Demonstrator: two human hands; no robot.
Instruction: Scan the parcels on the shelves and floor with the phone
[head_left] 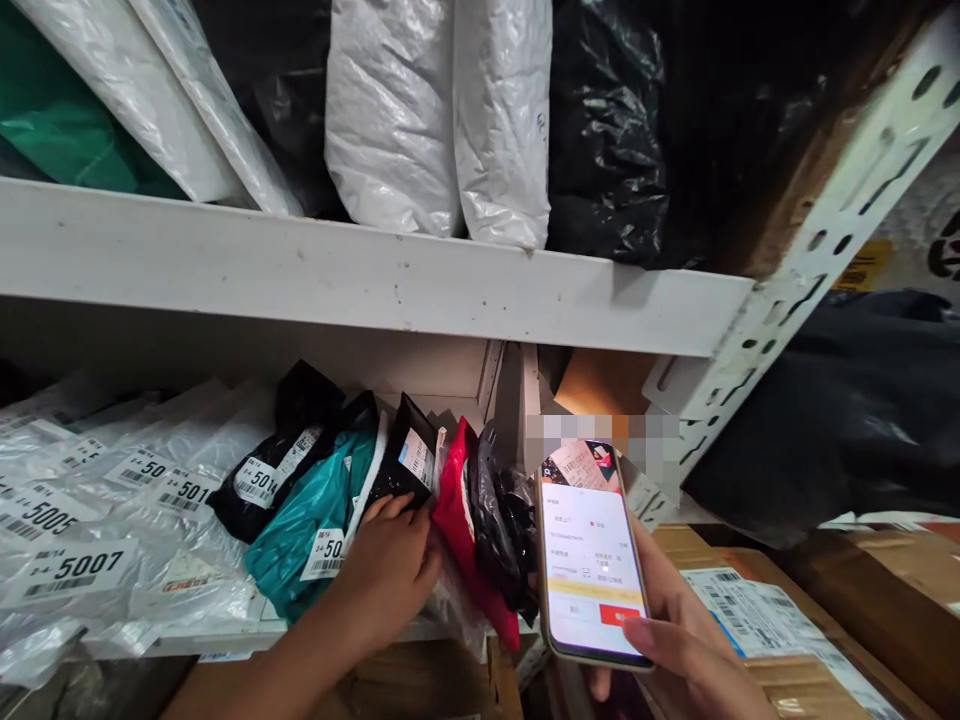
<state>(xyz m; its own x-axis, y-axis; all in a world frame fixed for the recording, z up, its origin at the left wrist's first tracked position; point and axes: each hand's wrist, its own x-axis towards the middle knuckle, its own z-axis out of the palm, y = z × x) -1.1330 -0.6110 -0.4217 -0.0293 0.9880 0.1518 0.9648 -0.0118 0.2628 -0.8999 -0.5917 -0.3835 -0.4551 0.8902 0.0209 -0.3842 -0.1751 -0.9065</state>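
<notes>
My right hand (675, 640) holds a smartphone (592, 560) upright, its thumb over a red button on the lit screen. A label photo shows at the top of that screen. My left hand (394, 555) reaches onto the lower shelf. Its fingers lie stretched out on a black plastic parcel (403, 460) with a white label, and the thumb stands apart. Left of it leans a teal parcel (322, 520), then a black parcel (289, 440) tagged 5014. To the right of my left hand stand a red parcel (469, 540) and a dark plastic parcel (502, 510).
White parcels (75, 565) with number tags fill the left of the lower shelf. Above runs a white shelf beam (360, 275) bearing white bags (394, 110) and a black bag (607, 130). A slotted post (810, 250) and cardboard boxes (862, 570) are at right.
</notes>
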